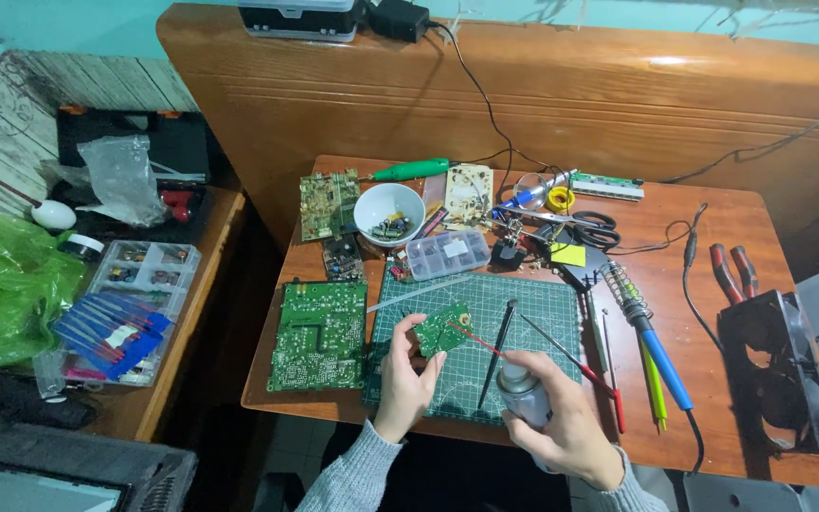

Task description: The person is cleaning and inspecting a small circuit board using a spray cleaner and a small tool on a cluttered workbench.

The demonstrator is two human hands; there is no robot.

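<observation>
My left hand (406, 370) holds a small green circuit board (444, 328) tilted up over the green cutting mat (533, 303). In my right hand (566, 427) is a grey spray can (521, 394), gripped upright. A thin red straw (476, 342) runs from the can's nozzle to the small board. A black pen-like tool (499, 349) lies on the mat between my hands.
A large green circuit board (318, 334) lies left of the mat. Behind are a white bowl (389, 209), a clear parts box (447, 253), scissors (588, 226) and more boards. A soldering iron (651, 341), red pliers (734, 268) and a black fan (777, 370) sit right.
</observation>
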